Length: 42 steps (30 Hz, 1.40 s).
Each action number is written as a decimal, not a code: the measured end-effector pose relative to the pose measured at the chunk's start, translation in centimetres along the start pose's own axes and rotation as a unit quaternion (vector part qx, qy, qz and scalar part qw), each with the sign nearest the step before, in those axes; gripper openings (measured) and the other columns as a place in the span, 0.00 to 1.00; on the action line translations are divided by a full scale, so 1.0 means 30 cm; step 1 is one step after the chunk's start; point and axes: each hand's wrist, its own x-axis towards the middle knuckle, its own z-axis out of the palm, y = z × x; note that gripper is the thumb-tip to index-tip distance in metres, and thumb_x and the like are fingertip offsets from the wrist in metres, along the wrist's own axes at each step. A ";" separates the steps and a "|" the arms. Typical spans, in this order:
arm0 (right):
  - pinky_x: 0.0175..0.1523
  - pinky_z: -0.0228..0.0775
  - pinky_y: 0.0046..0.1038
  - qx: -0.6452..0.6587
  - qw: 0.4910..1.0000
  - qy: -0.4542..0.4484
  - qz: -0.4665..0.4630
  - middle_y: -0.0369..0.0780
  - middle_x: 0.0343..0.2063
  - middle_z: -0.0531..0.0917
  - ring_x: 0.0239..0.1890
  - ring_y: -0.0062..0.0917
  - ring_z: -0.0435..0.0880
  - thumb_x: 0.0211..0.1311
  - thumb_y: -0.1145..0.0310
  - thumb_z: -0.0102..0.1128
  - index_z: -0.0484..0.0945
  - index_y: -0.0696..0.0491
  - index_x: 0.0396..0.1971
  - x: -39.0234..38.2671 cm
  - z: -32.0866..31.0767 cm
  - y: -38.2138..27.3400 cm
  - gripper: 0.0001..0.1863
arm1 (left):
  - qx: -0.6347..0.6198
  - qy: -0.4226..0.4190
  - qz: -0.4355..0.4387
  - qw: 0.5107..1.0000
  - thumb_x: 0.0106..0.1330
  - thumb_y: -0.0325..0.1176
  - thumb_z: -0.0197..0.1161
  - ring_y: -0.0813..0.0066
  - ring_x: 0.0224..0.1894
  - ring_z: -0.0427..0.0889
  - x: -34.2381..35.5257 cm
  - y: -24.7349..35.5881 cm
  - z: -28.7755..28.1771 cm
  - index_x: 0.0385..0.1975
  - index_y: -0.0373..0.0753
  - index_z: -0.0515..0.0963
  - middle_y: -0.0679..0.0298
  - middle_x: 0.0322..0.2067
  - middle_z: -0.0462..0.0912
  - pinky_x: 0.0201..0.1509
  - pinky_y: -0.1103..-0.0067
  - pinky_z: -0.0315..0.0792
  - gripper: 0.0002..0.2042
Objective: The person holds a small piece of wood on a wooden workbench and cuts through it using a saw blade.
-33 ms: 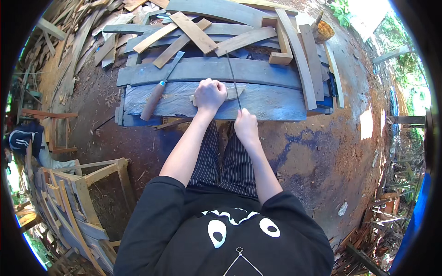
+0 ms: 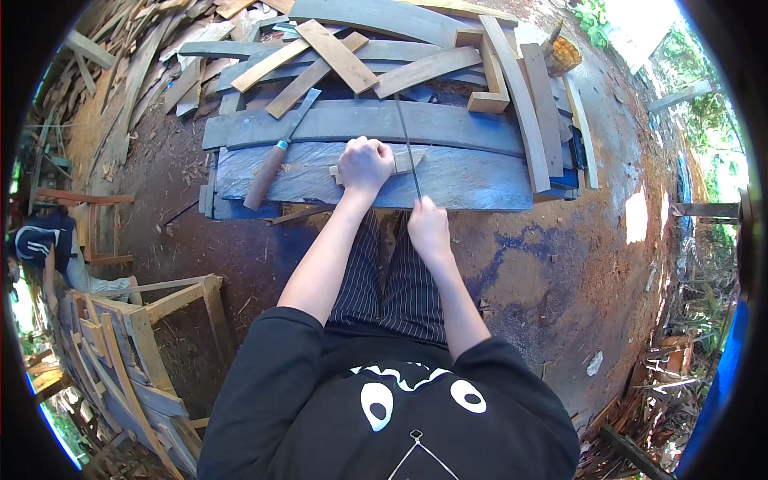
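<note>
My left hand (image 2: pixel 366 166) is closed in a fist over a short pale strip of wood (image 2: pixel 406 163), pressing it on the weathered plank bench top (image 2: pixel 480 176). The strip's two ends show on either side of the fist. In my closed right hand (image 2: pixel 430 228), at the bench's near edge, is a long thin dark tool that looks like a saw (image 2: pixel 406 136) seen edge-on. Its blade points away from me and crosses the strip near the right end; my fingers hide the handle. Left of my left hand lies a chisel (image 2: pixel 268 172) with a wooden handle.
Loose boards (image 2: pixel 336 56) lie crossed at the bench's far side. A rectangular wooden frame piece (image 2: pixel 490 100) and long boards (image 2: pixel 520 112) lie at its right. Scrap wood (image 2: pixel 136 88) is heaped far left. Another person (image 2: pixel 52 248) and a wooden frame (image 2: pixel 176 300) are at the left.
My right hand has drawn the saw slightly toward me, and its far tip has come nearer. My left hand and the wood strip have stayed in place.
</note>
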 end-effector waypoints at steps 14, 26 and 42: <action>0.35 0.70 0.49 0.008 1.000 -0.001 -0.022 0.58 0.22 0.77 0.30 0.55 0.77 0.64 0.66 0.44 0.72 0.61 0.28 0.065 -0.001 -0.030 0.13 | -0.029 0.008 0.019 0.999 0.49 0.31 0.57 0.59 0.27 0.79 0.004 -0.017 0.007 0.12 0.37 0.77 0.58 0.20 0.77 0.30 0.67 0.75 0.08; 0.32 0.69 0.50 0.023 0.999 -0.019 -0.015 0.59 0.19 0.76 0.27 0.56 0.77 0.64 0.67 0.46 0.70 0.60 0.26 -0.147 -0.050 0.034 0.12 | -0.036 0.013 0.036 0.999 0.49 0.31 0.57 0.61 0.27 0.79 0.002 -0.025 -0.014 0.12 0.36 0.77 0.57 0.19 0.77 0.30 0.69 0.75 0.08; 0.34 0.69 0.49 0.017 1.000 0.010 -0.021 0.59 0.21 0.76 0.30 0.56 0.77 0.63 0.67 0.47 0.71 0.62 0.26 -0.075 -0.011 0.033 0.13 | -0.037 0.004 0.036 0.999 0.50 0.33 0.57 0.58 0.28 0.80 -0.001 -0.030 0.008 0.13 0.38 0.78 0.56 0.20 0.78 0.31 0.67 0.75 0.09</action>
